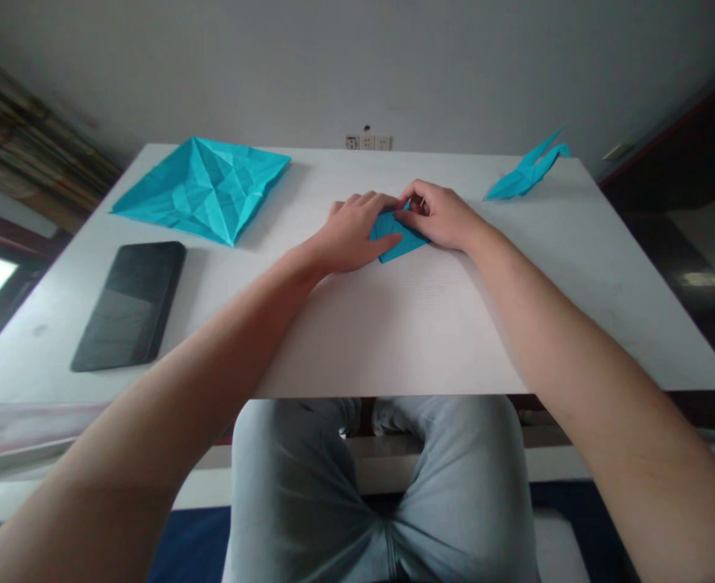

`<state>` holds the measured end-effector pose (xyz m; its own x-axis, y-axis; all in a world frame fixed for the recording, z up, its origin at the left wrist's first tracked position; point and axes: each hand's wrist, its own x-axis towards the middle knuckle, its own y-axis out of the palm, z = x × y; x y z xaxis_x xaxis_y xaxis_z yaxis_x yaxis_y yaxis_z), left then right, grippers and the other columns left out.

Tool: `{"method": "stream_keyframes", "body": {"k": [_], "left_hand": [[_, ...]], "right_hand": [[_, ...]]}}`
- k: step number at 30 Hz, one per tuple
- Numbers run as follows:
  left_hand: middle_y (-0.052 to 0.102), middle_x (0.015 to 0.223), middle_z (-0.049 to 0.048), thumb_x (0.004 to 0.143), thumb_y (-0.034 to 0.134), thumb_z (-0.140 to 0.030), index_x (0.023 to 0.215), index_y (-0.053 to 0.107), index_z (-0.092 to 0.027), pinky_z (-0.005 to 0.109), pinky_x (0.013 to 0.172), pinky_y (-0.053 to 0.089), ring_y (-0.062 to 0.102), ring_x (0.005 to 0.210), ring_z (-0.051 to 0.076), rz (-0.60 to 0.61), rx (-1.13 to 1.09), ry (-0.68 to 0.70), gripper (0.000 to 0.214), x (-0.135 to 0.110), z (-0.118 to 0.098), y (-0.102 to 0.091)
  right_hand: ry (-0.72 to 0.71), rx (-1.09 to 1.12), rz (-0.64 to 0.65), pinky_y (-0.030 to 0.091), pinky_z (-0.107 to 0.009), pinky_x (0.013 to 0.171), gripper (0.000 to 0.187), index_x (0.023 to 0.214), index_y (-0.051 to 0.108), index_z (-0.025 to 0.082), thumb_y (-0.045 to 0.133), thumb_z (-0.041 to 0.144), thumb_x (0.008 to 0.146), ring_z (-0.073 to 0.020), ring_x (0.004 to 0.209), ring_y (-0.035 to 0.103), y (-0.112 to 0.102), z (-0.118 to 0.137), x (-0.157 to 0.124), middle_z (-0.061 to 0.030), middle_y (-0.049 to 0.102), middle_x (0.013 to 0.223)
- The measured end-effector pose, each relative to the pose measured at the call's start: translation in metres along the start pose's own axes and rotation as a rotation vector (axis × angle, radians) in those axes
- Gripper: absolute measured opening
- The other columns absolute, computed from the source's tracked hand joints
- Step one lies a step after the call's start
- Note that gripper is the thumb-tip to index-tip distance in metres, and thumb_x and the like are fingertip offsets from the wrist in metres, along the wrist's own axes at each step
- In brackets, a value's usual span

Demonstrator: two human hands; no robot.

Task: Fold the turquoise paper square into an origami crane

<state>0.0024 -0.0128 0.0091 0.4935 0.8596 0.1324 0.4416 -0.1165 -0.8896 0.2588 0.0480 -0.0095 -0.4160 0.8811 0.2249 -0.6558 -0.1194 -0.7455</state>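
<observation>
A small folded piece of blue paper [397,240] lies on the white table [393,324] near its middle. My left hand [351,235] lies flat over the paper's left part, fingers stretched out and pressing down. My right hand [439,214] rests on the paper's right part, its fingers curled and pinching the upper edge. Most of the paper is hidden under both hands.
A large creased blue paper square [202,188] lies at the table's far left. A folded blue paper crane [527,172] sits at the far right. A dark phone or tablet [131,304] lies at the left. A wall socket [368,142] is behind the table.
</observation>
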Motion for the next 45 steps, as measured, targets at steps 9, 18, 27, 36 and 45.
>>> {"method": "stream_keyframes", "body": {"k": [9, 18, 27, 36, 45], "left_hand": [[0.072, 0.188, 0.0219, 0.114, 0.067, -0.052, 0.183, 0.066, -0.025, 0.077, 0.147, 0.044, 0.062, 0.176, 0.052, 0.002, -0.004, 0.006, 0.074, -0.001, 0.000, 0.000], [0.072, 0.186, 0.0234, 0.114, 0.065, -0.052, 0.184, 0.067, -0.021, 0.076, 0.147, 0.045, 0.063, 0.175, 0.052, 0.003, 0.005, 0.003, 0.077, 0.000, 0.000, 0.000], [0.074, 0.184, 0.0234, 0.114, 0.063, -0.053, 0.183, 0.068, -0.021, 0.076, 0.147, 0.045, 0.064, 0.174, 0.053, 0.014, 0.014, -0.003, 0.076, -0.001, -0.002, -0.002], [0.072, 0.187, 0.0207, 0.114, 0.062, -0.056, 0.182, 0.065, -0.026, 0.075, 0.147, 0.045, 0.064, 0.175, 0.050, 0.006, 0.004, 0.003, 0.075, -0.002, -0.001, -0.001], [0.073, 0.185, 0.0206, 0.114, 0.063, -0.054, 0.182, 0.066, -0.026, 0.073, 0.146, 0.046, 0.064, 0.173, 0.050, 0.008, 0.001, -0.008, 0.073, -0.002, -0.002, -0.002]], "right_hand": [[0.010, -0.004, 0.011, 0.047, -0.042, 0.087, 0.015, 0.120, 0.081, 0.025, 0.088, 0.028, 0.107, -0.0259, 0.094, 0.065, 0.000, 0.003, 0.001, -0.0040, 0.076, 0.099], [-0.005, 0.003, 0.006, 0.046, -0.041, 0.090, 0.012, 0.120, 0.079, 0.026, 0.085, 0.026, 0.109, -0.0250, 0.093, 0.064, 0.001, -0.004, 0.003, -0.0041, 0.078, 0.104], [-0.002, 0.018, 0.010, 0.047, -0.042, 0.090, 0.021, 0.119, 0.079, 0.028, 0.087, 0.046, 0.115, -0.0275, 0.096, 0.065, 0.001, -0.004, 0.002, -0.0054, 0.079, 0.105], [0.018, 0.019, 0.010, 0.046, -0.041, 0.086, 0.018, 0.116, 0.080, 0.028, 0.091, 0.041, 0.109, -0.0274, 0.095, 0.065, 0.000, 0.002, 0.001, -0.0042, 0.076, 0.099], [0.034, 0.004, 0.010, 0.045, -0.041, 0.088, 0.009, 0.116, 0.082, 0.026, 0.084, 0.024, 0.108, -0.0257, 0.094, 0.064, 0.000, 0.006, 0.001, -0.0028, 0.076, 0.099]]}}
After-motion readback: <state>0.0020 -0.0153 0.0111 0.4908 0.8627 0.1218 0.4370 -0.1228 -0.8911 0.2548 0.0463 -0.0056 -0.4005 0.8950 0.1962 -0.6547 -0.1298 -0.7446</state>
